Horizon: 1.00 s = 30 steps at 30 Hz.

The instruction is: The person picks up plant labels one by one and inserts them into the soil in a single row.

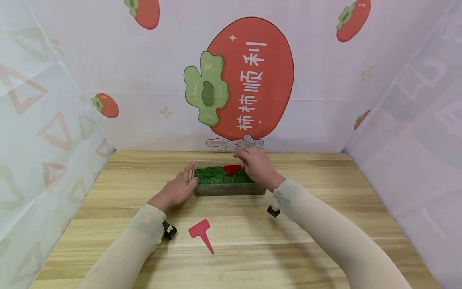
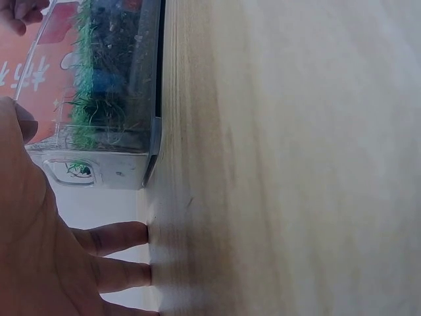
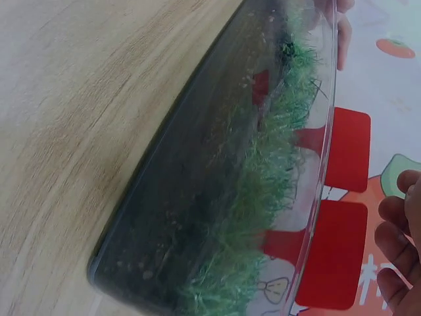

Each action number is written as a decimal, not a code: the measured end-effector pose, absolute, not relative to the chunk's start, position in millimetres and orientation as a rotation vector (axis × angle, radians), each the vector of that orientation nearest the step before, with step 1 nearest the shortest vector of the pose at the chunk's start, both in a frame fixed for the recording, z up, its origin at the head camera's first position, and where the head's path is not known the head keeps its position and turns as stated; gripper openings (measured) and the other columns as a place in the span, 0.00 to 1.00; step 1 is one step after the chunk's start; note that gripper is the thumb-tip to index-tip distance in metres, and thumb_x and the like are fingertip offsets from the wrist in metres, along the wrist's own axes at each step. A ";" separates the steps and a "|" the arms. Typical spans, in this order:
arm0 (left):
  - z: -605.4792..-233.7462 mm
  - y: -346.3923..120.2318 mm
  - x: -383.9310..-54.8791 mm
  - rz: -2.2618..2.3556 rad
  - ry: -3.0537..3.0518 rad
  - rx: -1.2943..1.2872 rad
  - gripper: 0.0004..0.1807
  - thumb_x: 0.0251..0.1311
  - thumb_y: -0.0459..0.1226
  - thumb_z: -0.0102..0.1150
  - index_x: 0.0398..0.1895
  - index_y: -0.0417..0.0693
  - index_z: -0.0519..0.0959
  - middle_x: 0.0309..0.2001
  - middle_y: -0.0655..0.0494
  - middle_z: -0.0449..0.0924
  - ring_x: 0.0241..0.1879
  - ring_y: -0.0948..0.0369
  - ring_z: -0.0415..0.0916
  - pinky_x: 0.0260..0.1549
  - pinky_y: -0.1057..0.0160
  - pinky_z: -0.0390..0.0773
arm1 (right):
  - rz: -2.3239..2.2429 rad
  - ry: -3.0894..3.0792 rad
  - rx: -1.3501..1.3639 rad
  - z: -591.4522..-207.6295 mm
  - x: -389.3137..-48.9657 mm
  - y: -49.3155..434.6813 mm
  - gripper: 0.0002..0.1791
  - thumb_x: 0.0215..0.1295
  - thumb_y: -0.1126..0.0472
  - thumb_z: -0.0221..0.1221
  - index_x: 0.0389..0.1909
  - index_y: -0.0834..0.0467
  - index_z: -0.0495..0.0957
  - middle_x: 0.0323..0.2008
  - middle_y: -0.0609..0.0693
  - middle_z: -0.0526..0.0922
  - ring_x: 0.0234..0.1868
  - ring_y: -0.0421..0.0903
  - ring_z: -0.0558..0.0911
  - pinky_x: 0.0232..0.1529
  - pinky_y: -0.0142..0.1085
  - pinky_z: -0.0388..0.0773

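A long clear plastic box (image 1: 231, 190) holds green grass (image 1: 209, 175) over dark soil. Two red T-shaped plant labels stand in the grass: one label (image 3: 347, 150) toward the middle, another label (image 3: 334, 255) nearer the right end, which the right hand mostly hides in the head view. My right hand (image 1: 257, 165) hovers over the right end, fingers loosely bent and apart from both labels, with nothing in them. At the left end is my left hand (image 1: 178, 188), its thumb by the rim and its straight fingertips (image 2: 135, 234) on the table.
A third red T-shaped label (image 1: 200, 228) lies on the wooden table (image 1: 245, 257) in front of the box. Behind the box rises a back wall (image 1: 151, 72) printed with persimmons, with side walls left and right. Small black cameras sit at both wrists.
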<state>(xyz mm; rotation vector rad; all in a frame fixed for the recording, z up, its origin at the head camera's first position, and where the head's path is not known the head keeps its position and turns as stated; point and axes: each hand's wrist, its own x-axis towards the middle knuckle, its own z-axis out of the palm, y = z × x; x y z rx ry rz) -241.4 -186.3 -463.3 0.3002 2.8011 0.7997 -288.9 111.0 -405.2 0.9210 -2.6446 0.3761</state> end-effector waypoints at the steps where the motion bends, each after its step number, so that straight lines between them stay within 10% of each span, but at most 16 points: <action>1: -463.2 -186.3 -241.2 0.802 2.801 0.298 0.37 0.77 0.56 0.29 0.81 0.65 0.29 0.76 0.28 0.47 0.63 0.25 0.65 0.62 0.26 0.58 | 0.384 -2.639 0.918 -405.3 -288.6 112.6 0.14 0.72 0.63 0.57 0.54 0.50 0.84 0.46 0.46 0.87 0.48 0.47 0.83 0.55 0.45 0.77; 30: -466.1 -187.5 -243.2 0.804 2.809 0.316 0.38 0.77 0.57 0.29 0.82 0.61 0.32 0.76 0.27 0.47 0.61 0.25 0.67 0.59 0.28 0.64 | 0.516 -2.369 1.263 -413.9 -246.3 91.7 0.13 0.64 0.56 0.68 0.49 0.52 0.85 0.43 0.44 0.85 0.47 0.43 0.79 0.52 0.40 0.76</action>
